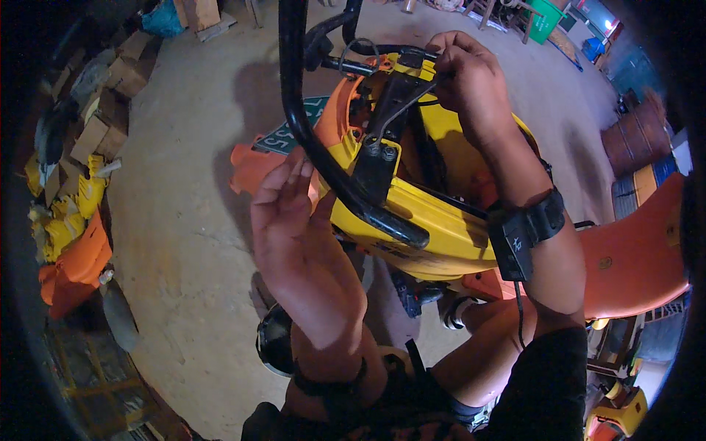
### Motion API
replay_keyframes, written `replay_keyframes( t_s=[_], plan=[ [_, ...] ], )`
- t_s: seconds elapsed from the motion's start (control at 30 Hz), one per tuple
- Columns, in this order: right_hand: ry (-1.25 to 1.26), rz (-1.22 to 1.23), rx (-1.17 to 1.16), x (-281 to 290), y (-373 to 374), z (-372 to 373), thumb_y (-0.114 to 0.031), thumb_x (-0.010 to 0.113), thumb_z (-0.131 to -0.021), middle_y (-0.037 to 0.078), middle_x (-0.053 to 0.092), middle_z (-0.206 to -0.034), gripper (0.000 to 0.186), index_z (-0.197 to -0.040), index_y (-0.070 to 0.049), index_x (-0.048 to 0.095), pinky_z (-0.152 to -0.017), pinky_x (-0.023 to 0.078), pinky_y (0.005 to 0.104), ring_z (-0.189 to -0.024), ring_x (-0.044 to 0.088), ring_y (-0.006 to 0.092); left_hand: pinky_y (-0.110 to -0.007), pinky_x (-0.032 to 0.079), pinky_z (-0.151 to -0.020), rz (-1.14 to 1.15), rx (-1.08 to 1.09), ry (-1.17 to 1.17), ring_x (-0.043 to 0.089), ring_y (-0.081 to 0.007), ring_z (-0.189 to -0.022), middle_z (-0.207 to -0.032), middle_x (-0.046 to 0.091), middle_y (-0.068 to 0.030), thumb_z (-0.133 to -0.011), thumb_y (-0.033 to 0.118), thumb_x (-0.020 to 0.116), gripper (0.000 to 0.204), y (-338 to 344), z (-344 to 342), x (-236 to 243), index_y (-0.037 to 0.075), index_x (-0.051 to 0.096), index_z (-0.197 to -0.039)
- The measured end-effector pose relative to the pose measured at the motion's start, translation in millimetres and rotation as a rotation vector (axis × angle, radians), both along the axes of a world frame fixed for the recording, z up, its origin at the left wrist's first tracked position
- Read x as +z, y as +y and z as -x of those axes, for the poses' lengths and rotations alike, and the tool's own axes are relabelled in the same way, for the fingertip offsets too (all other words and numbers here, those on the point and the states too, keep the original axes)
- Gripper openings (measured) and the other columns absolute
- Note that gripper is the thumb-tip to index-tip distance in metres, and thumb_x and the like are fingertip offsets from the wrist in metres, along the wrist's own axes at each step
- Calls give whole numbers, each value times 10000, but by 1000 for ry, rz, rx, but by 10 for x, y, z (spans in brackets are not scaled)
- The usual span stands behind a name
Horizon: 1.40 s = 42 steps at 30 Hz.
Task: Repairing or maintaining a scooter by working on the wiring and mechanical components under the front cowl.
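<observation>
A yellow scooter body [441, 228] stands before me, with a black tubular rail [296, 110] bending over its end. My right hand [474, 84] is closed above the far side of the body. From its fingers a thin metal rod-like tool [403, 110] slants down toward two bolts [382, 151] on a black bracket [373, 176]. My left hand [290, 213] is beside the rail with its fingers stretched out, fingertips by an orange panel [344, 110]; I cannot tell whether they touch it. A green number plate [276, 138] lies beyond those fingertips.
At the right is an orange scooter seat [636, 257], with a rusty drum [636, 136] farther back. Cardboard boxes [103, 128], yellow parts [66, 228] and orange panels [81, 264] are piled along the left. A green bin [546, 18] stands at the back right.
</observation>
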State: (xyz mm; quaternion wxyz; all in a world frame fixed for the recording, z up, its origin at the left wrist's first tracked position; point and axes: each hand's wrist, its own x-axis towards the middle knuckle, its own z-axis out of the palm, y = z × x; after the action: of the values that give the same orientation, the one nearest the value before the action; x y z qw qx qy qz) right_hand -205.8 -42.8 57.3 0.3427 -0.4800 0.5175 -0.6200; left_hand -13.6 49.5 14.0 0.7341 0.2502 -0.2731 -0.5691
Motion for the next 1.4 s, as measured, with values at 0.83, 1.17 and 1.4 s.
replay_keyframes(
  t_s=[0.83,1.17,1.4],
  plan=[
    [-129,3,509,-36,-13,227,-1,456,-827,145,609,-1044,405,-1227,-46,404,-636,484,242,-801,606,185,-410,425,-965,2,-25,57,516,-232,-1155,-1206,564,-136,-898,173,443,338,-4,-43,-40,0,524,-1177],
    [-201,46,682,-72,-40,412,62,482,-805,132,584,-1115,550,-1327,-51,350,-713,491,270,-866,600,211,-394,412,-965,-8,-20,53,519,-223,-1146,-1206,565,-130,-874,172,462,337,-5,-24,-28,12,537,-1162],
    [-221,88,726,-82,-59,403,45,474,-785,129,593,-1087,553,-1318,-49,359,-703,477,269,-882,609,221,-399,406,-976,7,-29,66,511,-229,-1155,-1209,560,-133,-890,175,455,350,-4,-18,-47,2,525,-1186]
  ],
)
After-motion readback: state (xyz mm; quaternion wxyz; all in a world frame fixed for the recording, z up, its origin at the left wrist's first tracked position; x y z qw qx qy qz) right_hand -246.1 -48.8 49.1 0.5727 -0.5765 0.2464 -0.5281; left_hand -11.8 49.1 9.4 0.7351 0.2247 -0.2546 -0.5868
